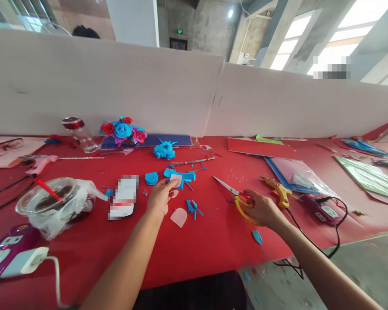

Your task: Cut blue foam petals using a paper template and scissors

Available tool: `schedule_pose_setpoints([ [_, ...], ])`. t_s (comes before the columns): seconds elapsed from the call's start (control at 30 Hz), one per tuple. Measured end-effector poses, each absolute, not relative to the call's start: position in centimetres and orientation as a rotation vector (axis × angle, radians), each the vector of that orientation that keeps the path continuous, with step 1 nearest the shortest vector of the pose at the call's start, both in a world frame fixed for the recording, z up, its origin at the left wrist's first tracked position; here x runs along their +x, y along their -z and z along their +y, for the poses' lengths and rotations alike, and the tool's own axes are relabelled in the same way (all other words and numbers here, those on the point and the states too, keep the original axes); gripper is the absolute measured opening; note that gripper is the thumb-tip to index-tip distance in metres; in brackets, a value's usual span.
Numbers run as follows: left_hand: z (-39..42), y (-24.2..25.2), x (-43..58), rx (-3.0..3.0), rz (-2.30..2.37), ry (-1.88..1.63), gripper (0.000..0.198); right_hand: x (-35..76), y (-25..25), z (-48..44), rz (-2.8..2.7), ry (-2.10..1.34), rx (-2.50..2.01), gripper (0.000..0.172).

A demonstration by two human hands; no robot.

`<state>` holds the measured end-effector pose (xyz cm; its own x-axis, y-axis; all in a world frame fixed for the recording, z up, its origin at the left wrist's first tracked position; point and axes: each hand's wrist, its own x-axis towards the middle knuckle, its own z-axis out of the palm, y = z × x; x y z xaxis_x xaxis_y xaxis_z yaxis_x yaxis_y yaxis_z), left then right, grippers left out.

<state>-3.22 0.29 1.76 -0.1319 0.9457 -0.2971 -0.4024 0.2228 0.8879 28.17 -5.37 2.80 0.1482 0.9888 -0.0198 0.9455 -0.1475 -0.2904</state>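
My left hand (160, 196) pinches a small pale pink paper piece (176, 181) over the middle of the table. Below that hand lies another pink piece (179, 217), rounded on one side and pointed on the other. My right hand (265, 209) has its fingers around the yellow handles of a pair of scissors (228, 186), whose blades point up and left. Blue paper strips (189, 177) lie just beyond my left hand, and blue scraps (193, 208) lie to its right. Past them sits a cluster of blue paper flowers (164, 149).
A yellow glue gun (280, 193) with a cord lies right of the scissors. Toward the left are a phone (124, 198), a cup with a red straw (47, 198) and a clear bottle (80, 135). A paper bouquet (123, 130) stands before the white partition (110, 82).
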Motion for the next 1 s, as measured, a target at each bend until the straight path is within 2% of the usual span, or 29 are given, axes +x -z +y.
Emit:
schedule_pose_setpoints([
  [0.07, 0.6, -1.7, -3.1, 0.590, 1.168, -1.331, 0.031, 27.3, -4.2, -6.2, -1.706, -0.445, -2.127, 0.056],
  [0.17, 1.2, -2.5, -2.0, 0.501, 1.187, -1.365, 0.032, 24.9, -5.8, -9.1, -1.477, -0.860, -1.761, 0.073],
  [0.3, 1.4, -5.1, 0.4, 0.374, 1.087, -1.440, 0.024, 20.4, -5.2, -12.9, -1.190, -1.451, -1.509, 0.065],
  [0.37, 1.0, -6.5, 1.6, 0.312, 1.010, -1.489, 0.021, 18.3, -4.4, -13.8, -1.050, -1.634, -1.386, 0.064],
  [0.63, -2.7, -8.3, 4.2, 0.226, 0.932, -1.463, 0.020, 15.1, -5.1, -13.7, -1.098, -1.637, -1.117, 0.055],
  [0.73, -3.6, -8.0, 4.7, 0.137, 0.939, -1.409, 0.017, 14.9, -5.1, -13.8, -1.112, -1.619, -1.100, 0.055],
  [0.9, -4.3, -7.5, 5.7, 0.077, 0.946, -1.410, 0.010, 14.2, -3.4, -14.0, -1.085, -1.580, -1.120, 0.041],
  [1.0, -4.5, -7.5, 6.1, 0.055, 0.946, -1.434, 0.008, 13.9, -2.4, -14.1, -1.036, -1.547, -1.168, 0.043],
])
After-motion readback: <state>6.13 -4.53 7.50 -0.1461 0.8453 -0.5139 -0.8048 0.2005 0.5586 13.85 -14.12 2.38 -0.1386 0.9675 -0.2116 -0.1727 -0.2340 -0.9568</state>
